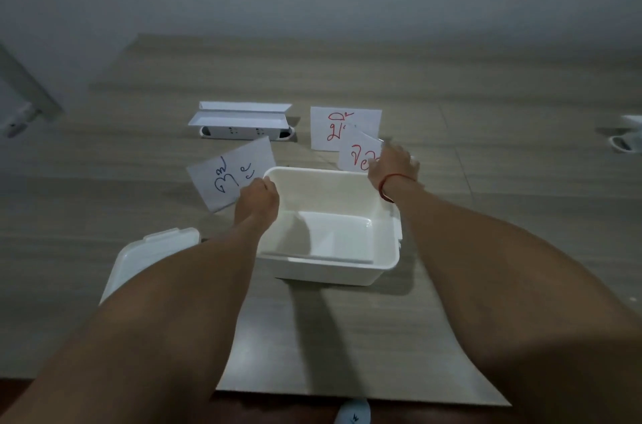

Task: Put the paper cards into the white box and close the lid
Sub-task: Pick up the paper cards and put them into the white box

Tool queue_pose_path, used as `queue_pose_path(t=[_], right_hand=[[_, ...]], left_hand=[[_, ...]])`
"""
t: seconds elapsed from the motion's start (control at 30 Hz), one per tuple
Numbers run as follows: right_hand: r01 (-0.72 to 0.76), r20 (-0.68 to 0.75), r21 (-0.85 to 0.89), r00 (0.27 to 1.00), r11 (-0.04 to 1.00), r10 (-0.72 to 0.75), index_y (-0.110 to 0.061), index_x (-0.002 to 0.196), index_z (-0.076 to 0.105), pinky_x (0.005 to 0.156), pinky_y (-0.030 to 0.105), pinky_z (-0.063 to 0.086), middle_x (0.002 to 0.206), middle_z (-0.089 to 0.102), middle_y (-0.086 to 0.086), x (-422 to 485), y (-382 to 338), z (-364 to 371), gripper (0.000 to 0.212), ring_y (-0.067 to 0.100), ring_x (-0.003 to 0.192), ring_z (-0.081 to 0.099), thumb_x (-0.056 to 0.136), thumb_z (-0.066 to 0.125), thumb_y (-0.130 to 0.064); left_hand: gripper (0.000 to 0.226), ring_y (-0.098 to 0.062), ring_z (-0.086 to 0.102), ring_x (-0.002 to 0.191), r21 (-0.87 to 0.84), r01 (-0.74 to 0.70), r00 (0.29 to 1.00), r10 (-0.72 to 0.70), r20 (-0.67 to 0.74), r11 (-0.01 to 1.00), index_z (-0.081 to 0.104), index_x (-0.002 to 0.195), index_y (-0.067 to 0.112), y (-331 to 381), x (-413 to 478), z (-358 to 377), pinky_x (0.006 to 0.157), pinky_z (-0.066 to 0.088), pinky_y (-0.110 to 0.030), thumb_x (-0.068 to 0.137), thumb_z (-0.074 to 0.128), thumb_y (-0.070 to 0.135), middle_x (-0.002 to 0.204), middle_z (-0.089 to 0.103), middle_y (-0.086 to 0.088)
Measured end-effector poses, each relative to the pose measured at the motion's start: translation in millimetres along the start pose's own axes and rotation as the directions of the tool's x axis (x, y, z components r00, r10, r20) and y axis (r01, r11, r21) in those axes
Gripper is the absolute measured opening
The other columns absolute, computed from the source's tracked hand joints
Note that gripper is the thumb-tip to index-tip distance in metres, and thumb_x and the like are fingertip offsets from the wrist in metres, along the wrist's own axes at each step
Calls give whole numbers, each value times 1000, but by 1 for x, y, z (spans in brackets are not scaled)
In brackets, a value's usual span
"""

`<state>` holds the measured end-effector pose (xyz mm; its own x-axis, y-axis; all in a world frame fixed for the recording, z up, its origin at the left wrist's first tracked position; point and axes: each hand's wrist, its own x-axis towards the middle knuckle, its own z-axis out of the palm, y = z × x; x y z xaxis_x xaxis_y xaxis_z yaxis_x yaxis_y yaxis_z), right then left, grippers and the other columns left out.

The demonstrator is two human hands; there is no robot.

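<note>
An open white box (385, 267) stands in the middle of the table, with nothing visible inside. Its lid (153, 250) lies flat at the left, partly under my left forearm. My left hand (257, 201) pinches a paper card with blue writing (225, 173), held tilted just left of the box's far corner. My right hand (392, 165) grips a card with red writing (357, 154), lifted past the box's far right corner. Another red-lettered card (333, 125) lies on the table behind it, partly covered.
A white socket box with its flap raised (239, 125) sits in the table behind the cards. Another white fitting (625, 139) is at the far right edge. The table's near edge runs below my forearms.
</note>
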<state>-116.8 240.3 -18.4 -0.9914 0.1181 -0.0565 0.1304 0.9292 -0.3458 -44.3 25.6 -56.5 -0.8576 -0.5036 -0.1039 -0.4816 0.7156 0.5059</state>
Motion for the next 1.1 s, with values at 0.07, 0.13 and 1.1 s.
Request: queue_pose_path(t=[0.07, 0.13, 1.1], right_hand=[[-3, -28, 6, 1000, 1000, 3, -13, 134, 46, 112, 48, 28, 143, 44, 10, 19, -1, 4, 42, 28, 137, 36, 95, 48, -30], [-50, -30, 36, 998, 998, 51, -13, 130, 47, 114, 49, 23, 142, 46, 8, 37, 1, 7, 40, 26, 139, 34, 95, 49, -32], [243, -245, 56, 944, 968, -223, -18, 114, 60, 97, 39, 31, 118, 65, 8, -1, -48, -65, 32, 28, 115, 54, 101, 31, -24]], left_hand=[[52, -40, 59, 102, 5, -12, 1000, 12, -7, 1000, 60, 107, -5, 6, 8, 2, 82, 46, -40, 101, 21, 29, 111, 62, -28], [52, -41, 58, 105, 7, -13, 1000, 13, -8, 1000, 60, 108, -6, 10, 16, 5, 86, 46, -42, 101, 22, 29, 112, 62, -29], [41, -38, 53, 116, -135, 87, 959, -46, 280, 987, 43, 134, -1, 14, 16, -15, 82, 40, -38, 100, 29, 17, 130, 53, -24]])
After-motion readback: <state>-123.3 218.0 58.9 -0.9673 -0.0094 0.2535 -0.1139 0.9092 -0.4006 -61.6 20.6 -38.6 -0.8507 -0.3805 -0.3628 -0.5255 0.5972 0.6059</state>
